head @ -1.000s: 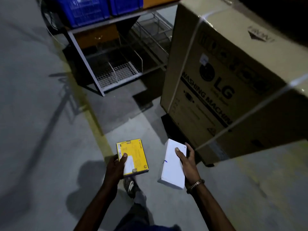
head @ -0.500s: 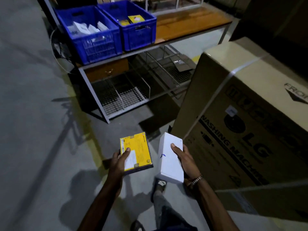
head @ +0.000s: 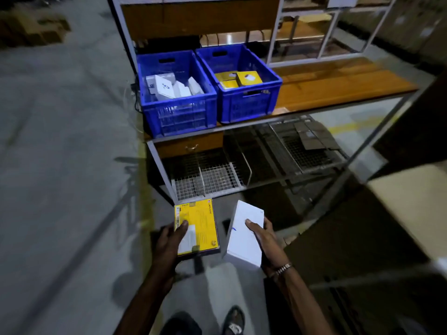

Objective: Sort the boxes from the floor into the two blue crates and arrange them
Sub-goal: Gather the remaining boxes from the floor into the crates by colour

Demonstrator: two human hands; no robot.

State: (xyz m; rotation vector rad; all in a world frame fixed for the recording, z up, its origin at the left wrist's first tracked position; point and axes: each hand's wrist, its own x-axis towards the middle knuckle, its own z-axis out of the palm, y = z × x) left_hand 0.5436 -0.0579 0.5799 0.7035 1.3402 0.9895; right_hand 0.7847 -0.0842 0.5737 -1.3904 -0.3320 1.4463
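My left hand (head: 169, 240) grips a yellow box (head: 197, 228), thumb on top. My right hand (head: 263, 238) grips a white box (head: 244, 235), thumb across its face. At twelve o'clock two blue crates sit touching on the wooden bench (head: 338, 85): the left crate (head: 179, 112) holds white boxes, the right crate (head: 246, 105) yellow ones.

Dim warehouse light. Grey concrete floor (head: 60, 141) with a yellow painted line (head: 145, 194) at 9 o'clock of the table leg. Metal-framed wooden worktable (head: 338, 85) at 12 o'clock, small drawer (head: 191, 147) under its top, wire-mesh baskets (head: 217, 177) beneath. Large cardboard carton (head: 411, 209) at 3 o'clock.
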